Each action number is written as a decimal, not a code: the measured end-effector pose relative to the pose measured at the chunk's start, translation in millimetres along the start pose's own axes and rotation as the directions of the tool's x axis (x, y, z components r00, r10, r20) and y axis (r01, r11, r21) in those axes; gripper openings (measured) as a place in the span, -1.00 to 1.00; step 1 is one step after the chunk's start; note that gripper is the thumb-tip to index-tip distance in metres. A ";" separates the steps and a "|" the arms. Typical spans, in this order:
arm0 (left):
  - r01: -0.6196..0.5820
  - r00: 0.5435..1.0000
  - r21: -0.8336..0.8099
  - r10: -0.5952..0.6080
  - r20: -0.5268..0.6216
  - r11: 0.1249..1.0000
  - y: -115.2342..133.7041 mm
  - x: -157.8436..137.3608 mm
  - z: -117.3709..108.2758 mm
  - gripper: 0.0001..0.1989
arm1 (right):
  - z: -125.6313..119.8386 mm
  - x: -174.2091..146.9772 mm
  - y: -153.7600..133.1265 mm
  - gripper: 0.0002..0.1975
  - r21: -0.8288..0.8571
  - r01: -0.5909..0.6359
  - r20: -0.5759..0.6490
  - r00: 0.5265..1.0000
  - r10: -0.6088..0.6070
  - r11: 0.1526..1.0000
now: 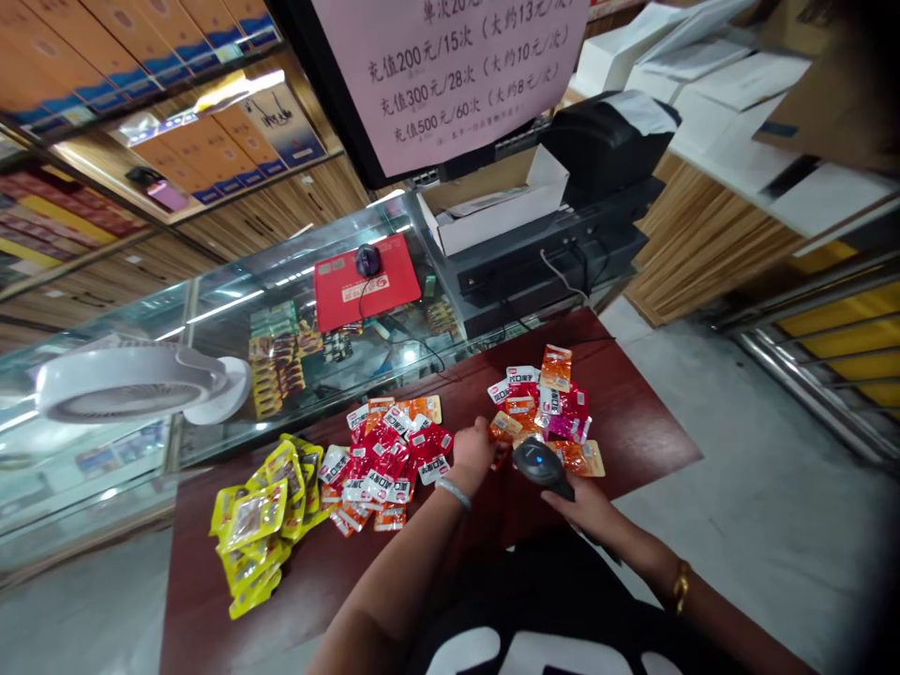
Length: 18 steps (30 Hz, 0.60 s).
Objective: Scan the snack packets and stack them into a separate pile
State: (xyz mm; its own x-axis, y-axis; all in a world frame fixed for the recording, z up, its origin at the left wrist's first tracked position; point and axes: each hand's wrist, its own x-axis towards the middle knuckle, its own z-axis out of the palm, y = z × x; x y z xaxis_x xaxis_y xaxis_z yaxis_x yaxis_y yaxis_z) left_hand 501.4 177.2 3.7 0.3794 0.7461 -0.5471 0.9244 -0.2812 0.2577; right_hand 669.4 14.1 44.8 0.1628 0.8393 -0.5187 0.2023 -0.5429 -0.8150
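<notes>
My right hand (580, 504) is wrapped round the handle of a dark barcode scanner (540, 463), its blue light showing on top. The scanner's head points toward a small orange snack packet (505, 427), which my left hand (474, 446) pinches by its near edge. Beyond the scanner lies a pile of red, white, orange and purple snack packets (561, 408). On the other side of my left hand spreads a second heap of red, white and orange packets (383, 459). Further left, yellow snack packets (257, 516) are stacked loosely on the dark red tabletop (309, 605).
Behind the table runs a glass display counter (217, 286) with a red mat (337, 305) and a computer mouse (367, 261). A white fan (133, 382) stands at left. A pink price sign (457, 75) hangs above an open white box (502, 220). Metal railing (808, 384) is at right.
</notes>
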 end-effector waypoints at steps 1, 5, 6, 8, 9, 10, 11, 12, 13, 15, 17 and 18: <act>0.021 1.000 -0.025 -0.020 0.024 0.999 -6.8 -5.0 -0.2 -0.59 | 1.6 4.1 -3.5 -0.53 -0.009 0.023 0.010 1.000 -0.023 1.000; 0.080 0.997 -0.086 -0.078 0.027 0.993 -23.9 -24.7 0.8 -0.55 | 10.8 18.0 -16.3 -0.52 -0.040 0.062 0.067 0.996 -0.059 0.997; 0.085 0.996 -0.092 -0.083 0.022 0.992 -26.3 -28.5 1.3 -0.55 | 13.1 20.2 -18.9 -0.53 -0.048 0.069 0.082 0.995 -0.065 0.996; 0.089 0.996 -0.103 -0.088 0.014 0.991 -31.4 -34.8 1.9 -0.55 | 17.1 23.1 -23.3 -0.55 -0.060 0.090 0.117 0.990 -0.083 0.994; 0.093 0.996 -0.108 -0.092 0.012 0.990 -35.0 -37.9 1.6 -0.56 | 18.9 24.0 -25.0 -0.55 -0.063 0.103 0.136 0.986 -0.093 0.993; 0.103 0.995 -0.114 -0.102 0.011 0.988 -39.9 -41.2 0.7 -0.55 | 20.5 24.5 -26.2 -0.55 -0.066 0.115 0.152 0.983 -0.104 0.991; 0.123 0.992 -0.116 -0.122 0.011 0.986 -46.0 -45.3 -0.9 -0.55 | 22.1 24.7 -27.0 -0.54 -0.067 0.128 0.165 0.979 -0.115 0.990; 0.151 0.989 -0.108 -0.151 0.005 0.983 -53.5 -50.0 -3.4 -0.54 | 23.5 24.6 -27.1 -0.52 -0.067 0.138 0.175 0.977 -0.125 0.988; 0.181 0.983 -0.084 -0.184 -0.023 0.980 -61.8 -55.4 -6.6 -0.54 | 24.9 24.2 -26.6 -0.50 -0.066 0.145 0.181 0.975 -0.131 0.987; 0.235 0.956 -0.012 -0.234 -0.180 0.972 -78.7 -66.0 -14.6 -0.54 | 27.1 22.9 -23.8 -0.48 -0.061 0.152 0.188 0.973 -0.138 0.987; 0.253 0.893 0.041 -0.217 -0.394 0.967 -89.9 -71.6 -22.5 -0.54 | 27.9 21.0 -19.3 -0.47 -0.051 0.146 0.189 0.973 -0.134 0.988; 0.239 0.863 0.051 -0.188 -0.469 0.970 -91.1 -70.9 -25.4 -0.54 | 27.5 19.9 -16.7 -0.46 -0.046 0.138 0.186 0.974 -0.128 0.989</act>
State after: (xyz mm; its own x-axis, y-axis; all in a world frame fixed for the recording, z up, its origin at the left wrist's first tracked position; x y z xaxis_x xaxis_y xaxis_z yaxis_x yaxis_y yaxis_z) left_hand 389.3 165.2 39.2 0.1354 0.9799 -0.1466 0.9890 -0.1250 0.0785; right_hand 642.6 40.7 41.0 -0.0463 0.8922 -0.4493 0.2668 -0.4224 -0.8663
